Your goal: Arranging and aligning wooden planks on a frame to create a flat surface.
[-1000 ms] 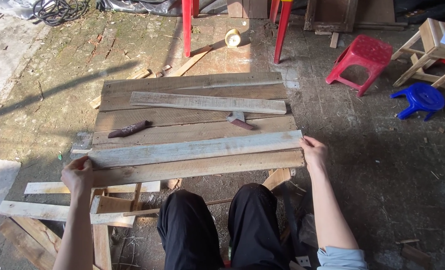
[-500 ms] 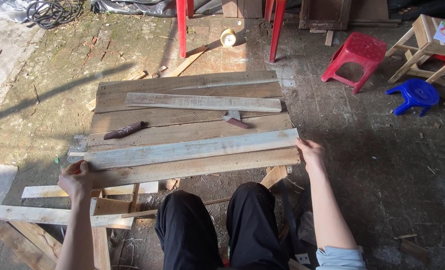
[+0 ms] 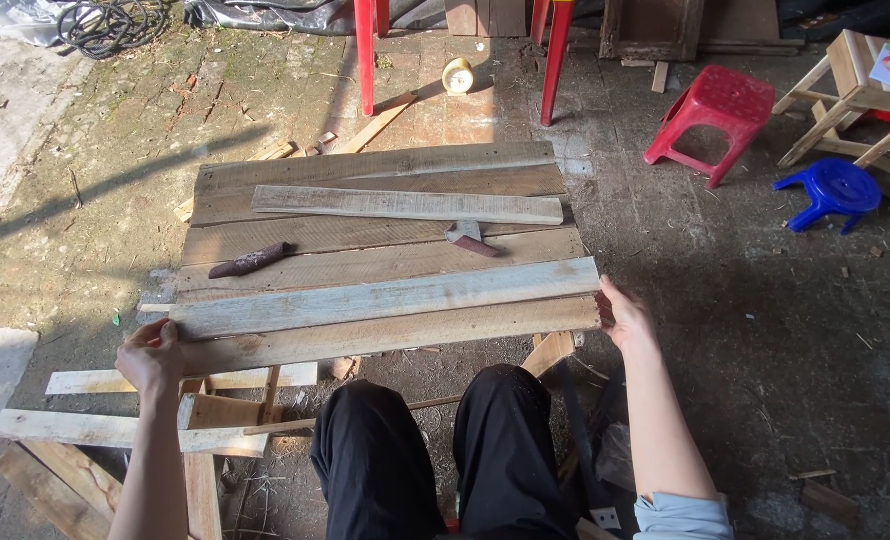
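Left hand (image 3: 150,357) and right hand (image 3: 623,318) have fingers clamped on opposite ends of the nearest plank (image 3: 385,336), lying edge-to-edge with the pale plank (image 3: 385,297) on the board stack; best keep both ends level, edges flush, clear of hammer (image 3: 468,238).

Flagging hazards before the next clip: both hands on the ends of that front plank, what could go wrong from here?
1. The rough, weathered wooden plank is held bare-handed at both ends by the left hand and right hand: splinters are likely.
2. The small hammer and the dark-handled tool lie loose on the wooden boards; a jolt could knock them off.
3. The loose grey plank lying askew on top may slip.
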